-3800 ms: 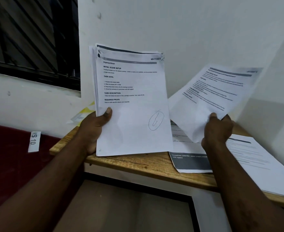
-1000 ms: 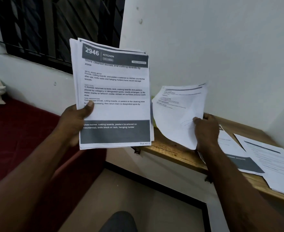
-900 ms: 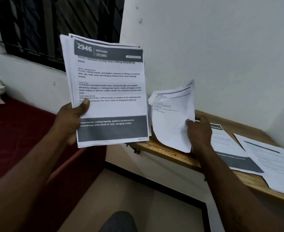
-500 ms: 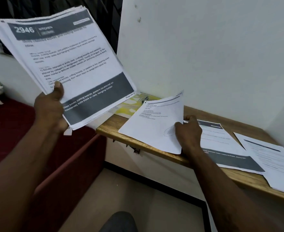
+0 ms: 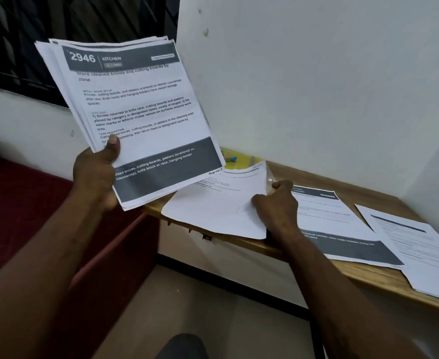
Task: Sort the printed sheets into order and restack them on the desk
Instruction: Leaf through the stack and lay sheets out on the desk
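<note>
Head view, looking down past both forearms. Left hand [image 5: 96, 174], raised to the left of the desk [image 5: 363, 275]: grips a thick stack of printed sheets [image 5: 135, 112] at its lower left edge, thumb flat on the top page, fingers wrapped behind. Stack tilted, held clear of the desk, lower right corner overlapping the far edge of a single sheet [image 5: 213, 208] in view. Top page headed "2946 KITCHEN", with a dark band across the foot and a handwritten page note at the bottom corner. Right hand [image 5: 278, 206]: pinches the single sheet at its right edge, thumb on top, fingers curled. Single sheet low on the left end of the desk, near corner overhanging the front edge, right edge curled upward; cannot tell whether fully flat. Just right of that hand, a banded sheet [image 5: 342, 229] flat on the desk; further right, more white sheets [image 5: 425, 255] past the front edge. Yellow item [image 5: 241, 160] at the back against the white wall [image 5: 316, 86]. Barred window [image 5: 58, 22] upper left, red surface [image 5: 19, 216] below it.
</note>
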### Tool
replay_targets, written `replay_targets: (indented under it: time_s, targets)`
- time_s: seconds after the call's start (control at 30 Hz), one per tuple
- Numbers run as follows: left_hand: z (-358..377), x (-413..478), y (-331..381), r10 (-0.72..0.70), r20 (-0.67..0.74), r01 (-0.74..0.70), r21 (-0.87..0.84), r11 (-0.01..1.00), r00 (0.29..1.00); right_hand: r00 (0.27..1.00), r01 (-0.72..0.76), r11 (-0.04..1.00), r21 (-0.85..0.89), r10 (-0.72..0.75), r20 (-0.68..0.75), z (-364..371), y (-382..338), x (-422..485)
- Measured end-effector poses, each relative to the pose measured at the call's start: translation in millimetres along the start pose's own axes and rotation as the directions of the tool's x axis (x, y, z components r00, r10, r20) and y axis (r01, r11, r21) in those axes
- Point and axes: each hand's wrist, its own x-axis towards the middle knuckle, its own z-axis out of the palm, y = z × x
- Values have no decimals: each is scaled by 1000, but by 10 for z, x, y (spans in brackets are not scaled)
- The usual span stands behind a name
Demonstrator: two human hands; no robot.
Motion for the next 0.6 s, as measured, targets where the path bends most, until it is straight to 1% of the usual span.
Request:
replay_targets:
  time_s: [0.1, 0.17, 0.27, 0.3, 0.33, 0.37, 0.47, 0.53, 0.6]
  targets:
    - [32, -23, -22, -28, -8, 28, 18, 999, 1000, 999, 42, 993, -106, -40, 24, -8, -22, 5]
    - [58, -45, -33, -41, -12, 42, 27, 999, 999, 995, 97, 974, -204, -93, 26, -5, -61, -22]
    - [95, -94, -34, -51, -1, 51, 33, 998, 999, 972, 212, 893, -398, -233, -5, -24, -93, -106]
    - [106, -104, -31, -51, 5, 51, 38, 998, 999, 960, 253, 862, -438, -279, 5, -32, -103, -139]
    - [111, -111, -26, -52, 8, 52, 45, 998, 999, 950, 294, 839, -458, -309, 43, -37, -117, -175]
    - [123, -118, -20, -55, 11, 55, 52, 997, 998, 942, 331, 823, -461, -317, 109, -36, -132, -210]
    - [173, -135, -6, -67, 35, 64, 72, 995, 997, 904, 398, 782, -479, -246, 351, 10, -178, -317]
    - [210, -156, 4, -72, 64, 67, 72, 995, 995, 880, 433, 754, -494, -235, 412, 38, -206, -351]
    - [237, -170, 14, -75, 74, 70, 69, 995, 994, 876, 445, 747, -494, -247, 415, 34, -227, -348]
